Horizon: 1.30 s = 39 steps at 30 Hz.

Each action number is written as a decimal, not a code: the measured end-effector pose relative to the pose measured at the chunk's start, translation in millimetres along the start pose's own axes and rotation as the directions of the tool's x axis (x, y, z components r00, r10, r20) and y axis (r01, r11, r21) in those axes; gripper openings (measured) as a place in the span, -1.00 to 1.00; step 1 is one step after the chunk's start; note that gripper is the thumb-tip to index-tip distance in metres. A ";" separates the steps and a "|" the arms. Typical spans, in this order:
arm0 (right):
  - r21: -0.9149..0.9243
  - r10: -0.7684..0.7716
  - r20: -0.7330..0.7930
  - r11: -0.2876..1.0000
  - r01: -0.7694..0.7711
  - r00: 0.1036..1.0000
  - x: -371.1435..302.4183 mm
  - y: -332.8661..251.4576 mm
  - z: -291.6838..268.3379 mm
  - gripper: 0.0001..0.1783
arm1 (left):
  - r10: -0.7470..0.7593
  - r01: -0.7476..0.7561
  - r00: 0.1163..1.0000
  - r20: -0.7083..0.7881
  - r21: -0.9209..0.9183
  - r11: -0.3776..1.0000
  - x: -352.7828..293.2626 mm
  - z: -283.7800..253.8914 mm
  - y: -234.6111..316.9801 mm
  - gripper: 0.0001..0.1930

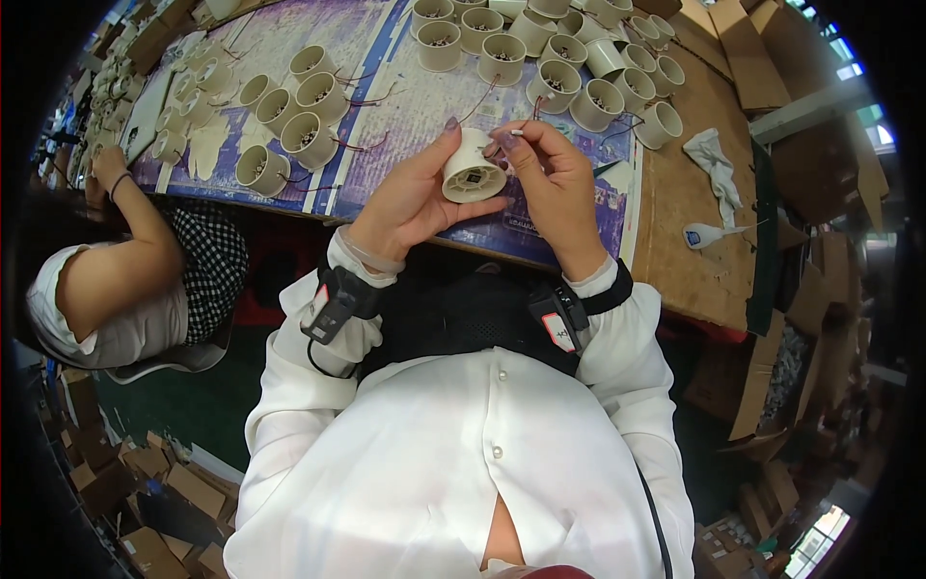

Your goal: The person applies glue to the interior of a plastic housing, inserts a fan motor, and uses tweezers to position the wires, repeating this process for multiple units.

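Note:
My left hand (407, 201) is closed round a cream-white plastic cylinder housing (467, 157), thumb on its far side and fingers under it. The housing is tilted, its ribbed end with a small dark square part facing me. My right hand (558, 189) is at the housing's right side, thumb and forefinger pinched together. A small white tip (517, 132) shows between those fingers, and a thin reddish wire runs near the housing. Whether the tip is a wire connector is too small to tell. Beyond my hands stand several similar cups (502, 60) with small metal-looking parts inside.
More cups (307, 141) with red and black wires stand at the left. A white cloth (712, 164) and a white squeeze bottle (702, 234) with a thin nozzle lie on the brown board at right. A co-worker (125, 261) sits at the left. Cardboard boxes (762, 376) stand around.

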State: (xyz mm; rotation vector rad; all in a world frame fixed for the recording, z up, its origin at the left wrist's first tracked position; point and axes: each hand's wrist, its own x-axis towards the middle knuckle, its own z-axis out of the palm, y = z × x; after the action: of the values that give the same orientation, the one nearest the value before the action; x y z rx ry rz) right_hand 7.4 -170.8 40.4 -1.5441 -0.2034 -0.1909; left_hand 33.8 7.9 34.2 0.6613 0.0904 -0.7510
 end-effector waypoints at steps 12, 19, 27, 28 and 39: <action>-0.516 -0.362 0.473 0.625 0.586 0.803 -26.8 -9.2 -35.6 -0.80 | 0.401 -0.495 0.868 0.292 0.555 0.669 -2.6 -29.6 -3.1 -0.66; -0.551 -0.350 0.593 0.480 0.682 0.725 -35.0 -1.6 -37.5 -0.71 | 0.439 -0.569 0.784 0.438 0.790 0.229 -3.2 -24.2 -5.5 -0.57; -0.544 -0.276 0.628 0.513 0.664 0.728 -41.5 -2.5 -36.9 -0.63 | 0.568 -0.470 0.710 0.416 0.881 -0.056 -7.5 -18.0 -27.1 -0.47; -0.548 -0.248 0.627 0.534 0.644 0.738 -43.1 -6.6 -39.2 -0.60 | 0.588 -0.457 0.703 0.401 0.887 -0.059 -7.2 -17.1 -28.8 -0.46; -0.877 -0.088 0.457 0.122 0.465 0.885 -25.9 -21.3 -104.1 -0.57 | 0.576 -0.565 0.555 0.600 0.780 -0.269 -3.5 -19.5 -31.3 -0.33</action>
State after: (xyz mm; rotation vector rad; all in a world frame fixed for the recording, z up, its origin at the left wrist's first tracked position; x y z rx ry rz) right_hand -22.0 -275.4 52.9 -2.9134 -0.7578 -0.4623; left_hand 13.6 4.5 3.4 1.8804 -0.8489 0.4100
